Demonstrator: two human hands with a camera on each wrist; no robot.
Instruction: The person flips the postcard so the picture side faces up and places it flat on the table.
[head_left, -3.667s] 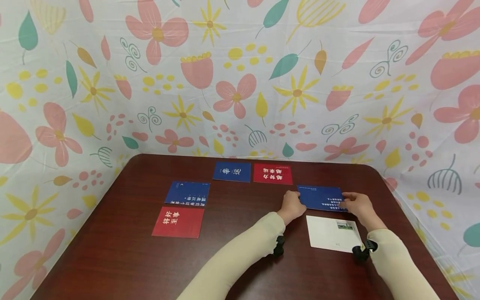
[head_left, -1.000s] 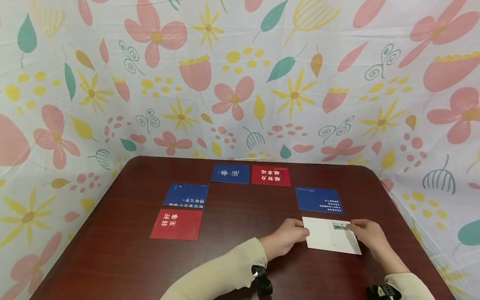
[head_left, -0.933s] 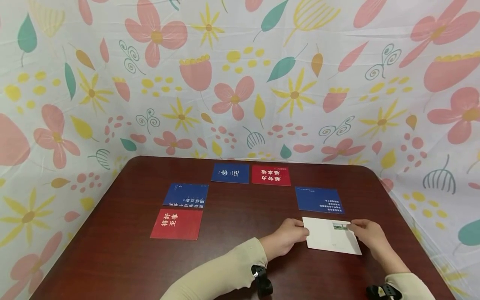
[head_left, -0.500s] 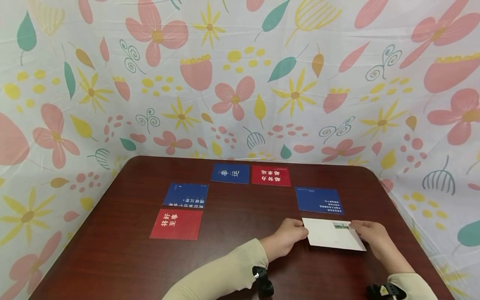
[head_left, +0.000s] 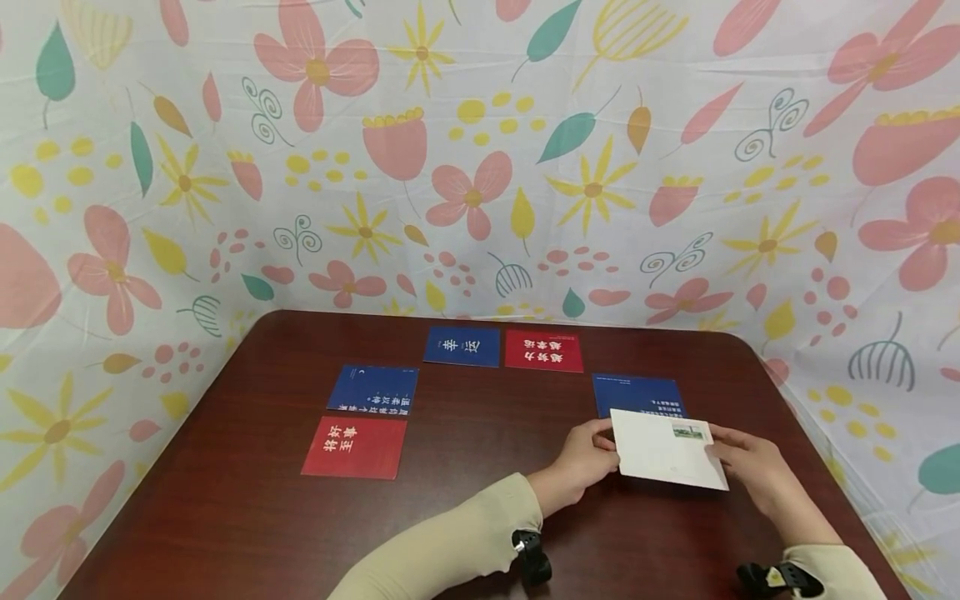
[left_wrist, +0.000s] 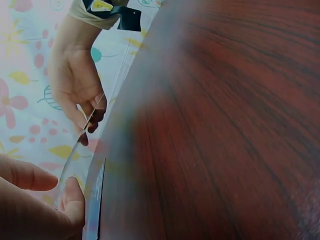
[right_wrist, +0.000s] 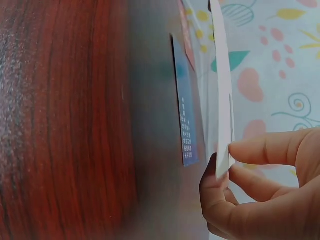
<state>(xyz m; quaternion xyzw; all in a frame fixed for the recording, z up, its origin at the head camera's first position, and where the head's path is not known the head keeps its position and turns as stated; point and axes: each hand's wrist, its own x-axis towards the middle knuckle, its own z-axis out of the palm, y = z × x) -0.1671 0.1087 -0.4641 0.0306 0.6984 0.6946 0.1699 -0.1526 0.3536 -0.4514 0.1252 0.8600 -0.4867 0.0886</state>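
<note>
A white postcard (head_left: 663, 454) with a small green picture in one corner is held up off the table between both hands. My left hand (head_left: 581, 462) pinches its left edge. On the opposite edge my right hand (head_left: 753, 467) grips it between thumb and fingers, which the right wrist view shows close up on the card's end (right_wrist: 223, 115). In the left wrist view the postcard is seen almost edge-on. Just behind it a blue card (head_left: 633, 392) with white writing lies flat, its front part hidden by the postcard.
On the dark wooden table (head_left: 465, 517) lie a blue card (head_left: 462, 346) and a red card (head_left: 543, 350) at the back. Another blue card (head_left: 373, 389) and a red card (head_left: 355, 447) lie at the left. A flowered cloth (head_left: 480, 167) hangs behind.
Both hands moved from the blue card to the white postcard and gripped its ends. The postcard has since risen off the table and now overlaps the blue card in the head view.
</note>
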